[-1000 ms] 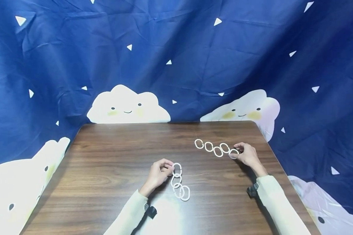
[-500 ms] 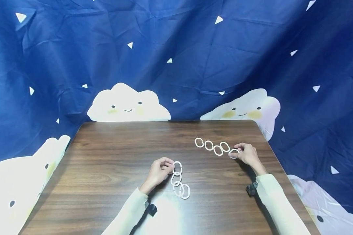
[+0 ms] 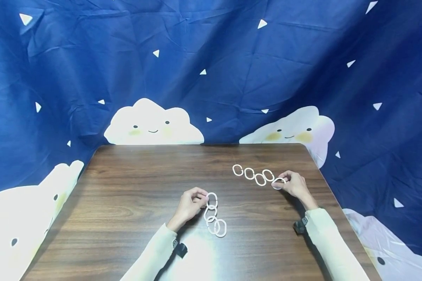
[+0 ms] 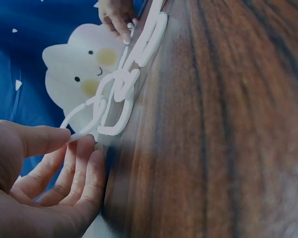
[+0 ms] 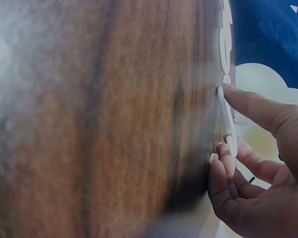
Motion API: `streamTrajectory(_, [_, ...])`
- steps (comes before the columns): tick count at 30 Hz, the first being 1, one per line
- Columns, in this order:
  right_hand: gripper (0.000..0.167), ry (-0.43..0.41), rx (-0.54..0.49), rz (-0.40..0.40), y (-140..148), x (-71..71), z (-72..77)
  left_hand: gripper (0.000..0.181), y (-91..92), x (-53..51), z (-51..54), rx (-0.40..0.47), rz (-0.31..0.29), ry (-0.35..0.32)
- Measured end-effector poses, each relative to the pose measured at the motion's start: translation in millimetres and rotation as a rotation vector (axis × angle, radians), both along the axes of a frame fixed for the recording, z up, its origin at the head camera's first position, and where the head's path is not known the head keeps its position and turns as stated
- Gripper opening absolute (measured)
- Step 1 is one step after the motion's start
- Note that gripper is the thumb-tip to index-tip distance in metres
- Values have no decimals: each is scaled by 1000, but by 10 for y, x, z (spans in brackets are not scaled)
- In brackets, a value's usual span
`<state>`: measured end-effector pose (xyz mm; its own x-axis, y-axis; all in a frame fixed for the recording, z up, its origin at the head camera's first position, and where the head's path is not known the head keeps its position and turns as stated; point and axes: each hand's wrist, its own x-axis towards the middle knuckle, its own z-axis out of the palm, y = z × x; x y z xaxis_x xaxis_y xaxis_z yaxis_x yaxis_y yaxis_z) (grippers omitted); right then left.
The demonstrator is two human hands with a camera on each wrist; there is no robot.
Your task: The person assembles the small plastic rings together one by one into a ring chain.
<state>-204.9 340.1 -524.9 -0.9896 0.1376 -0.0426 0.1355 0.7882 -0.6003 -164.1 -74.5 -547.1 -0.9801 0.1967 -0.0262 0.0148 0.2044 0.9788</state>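
Observation:
In the head view a short chain of white plastic links (image 3: 212, 208) lies near the middle of the wooden table. My left hand (image 3: 188, 205) pinches its top link between thumb and fingers. In the left wrist view that held link (image 4: 100, 119) is lifted, and the others trail away along the tabletop. Farther right, my right hand (image 3: 297, 185) holds a single white link (image 3: 278, 189) by its edges. The right wrist view shows this link (image 5: 225, 111) tilted between thumb and fingertips, close to the table surface.
Several separate white links lie in a staggered row left of my right hand, among them a leftmost link (image 3: 233, 170) and a lower link (image 3: 260, 185). The wooden table (image 3: 137, 187) reaches back to a blue curtain (image 3: 225, 70) with cloud prints.
My right hand has shifted its link very slightly leftward, closer to the row. The left hand and its chain stay practically still; the head view has tilted a little.

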Motion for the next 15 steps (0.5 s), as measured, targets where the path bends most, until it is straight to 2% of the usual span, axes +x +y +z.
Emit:
streamTrajectory(4, [47,12,-21,20,-15,17,-33,13,-26,20,-18,-1,4,-16])
streamTrajectory(10, [40,37,-23,17,-11,57,17,12,-18,-25,-6,-23,-8,2])
streamTrajectory(15, [36,7,-28,9,-20,117,24,12,-24,4,-35,-18,-6,-16])
